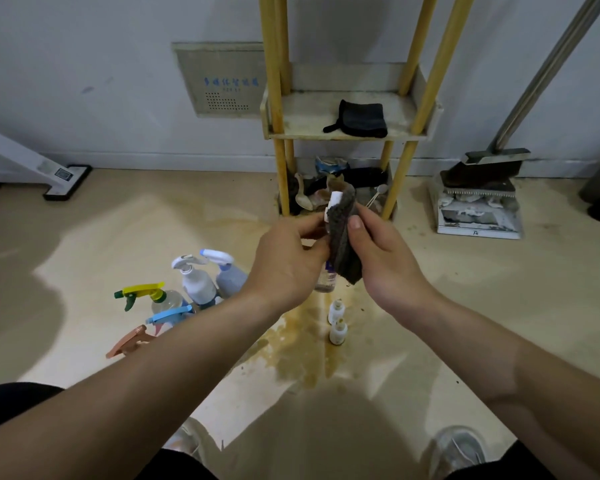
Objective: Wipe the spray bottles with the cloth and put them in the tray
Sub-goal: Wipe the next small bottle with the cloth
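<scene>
- left hand [288, 259] is gripping a small clear spray bottle [326, 281], raised at centre;
- right hand [387, 263] is pinching the grey cloth [343, 244] around its top;
- other spray bottles [196, 284] are standing on the floor [84, 237], near left.

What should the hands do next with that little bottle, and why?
Probably the right hand should slide the grey cloth down the small bottle: the cloth covers only its upper part, while its clear lower end shows bare below the left hand.
</scene>
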`<act>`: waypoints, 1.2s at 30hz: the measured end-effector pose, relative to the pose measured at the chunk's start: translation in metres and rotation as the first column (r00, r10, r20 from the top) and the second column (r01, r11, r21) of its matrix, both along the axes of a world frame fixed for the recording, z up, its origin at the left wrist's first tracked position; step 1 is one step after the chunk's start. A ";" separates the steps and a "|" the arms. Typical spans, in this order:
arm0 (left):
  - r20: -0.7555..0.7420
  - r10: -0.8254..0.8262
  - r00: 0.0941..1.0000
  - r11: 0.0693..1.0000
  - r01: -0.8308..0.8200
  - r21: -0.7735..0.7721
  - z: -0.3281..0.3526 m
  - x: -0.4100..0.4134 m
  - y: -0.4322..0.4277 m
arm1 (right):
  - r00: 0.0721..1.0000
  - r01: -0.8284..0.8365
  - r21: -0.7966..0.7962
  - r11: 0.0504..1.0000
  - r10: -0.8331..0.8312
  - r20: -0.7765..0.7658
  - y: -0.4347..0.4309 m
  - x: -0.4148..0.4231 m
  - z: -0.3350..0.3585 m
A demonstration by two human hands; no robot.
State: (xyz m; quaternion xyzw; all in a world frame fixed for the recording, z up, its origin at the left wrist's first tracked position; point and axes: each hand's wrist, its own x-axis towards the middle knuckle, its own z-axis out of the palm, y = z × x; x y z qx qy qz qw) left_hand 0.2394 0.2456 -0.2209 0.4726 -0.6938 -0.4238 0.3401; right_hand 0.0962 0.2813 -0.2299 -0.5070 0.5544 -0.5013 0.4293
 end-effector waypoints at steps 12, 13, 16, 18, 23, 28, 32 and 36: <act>-0.225 0.089 0.970 0.970 -0.033 0.240 0.002 0.009 -0.003 | 0.999 0.006 -0.036 0.999 -0.008 -0.049 0.003 0.010 -0.008; -0.213 0.101 0.972 0.970 -0.049 0.238 0.001 0.009 -0.002 | 0.998 0.002 -0.035 0.999 -0.004 -0.055 0.004 0.012 -0.009; -0.233 0.110 0.966 0.973 -0.057 0.225 0.001 0.008 0.003 | 0.999 0.039 -0.018 0.999 -0.039 -0.005 0.004 0.012 -0.009; -0.279 0.122 0.953 0.962 -0.045 0.268 0.003 0.008 0.006 | 0.998 0.060 -0.012 0.998 -0.060 0.015 0.002 0.009 -0.008; -0.320 0.143 0.936 0.936 -0.024 0.350 0.003 0.011 0.005 | 0.999 0.030 -0.024 0.999 -0.030 -0.018 0.003 0.010 -0.008; -0.242 0.128 0.962 0.958 -0.057 0.280 -0.007 0.011 0.004 | 0.998 -0.028 -0.017 0.999 0.027 -0.060 0.005 0.010 -0.013; -0.257 0.116 0.960 0.968 -0.052 0.244 -0.007 0.007 0.006 | 0.999 -0.001 0.017 1.000 0.001 0.033 0.003 0.010 -0.014; -0.290 0.096 0.952 0.960 -0.012 0.281 -0.001 0.008 0.004 | 0.993 0.037 0.042 0.998 -0.042 0.109 -0.001 0.006 -0.011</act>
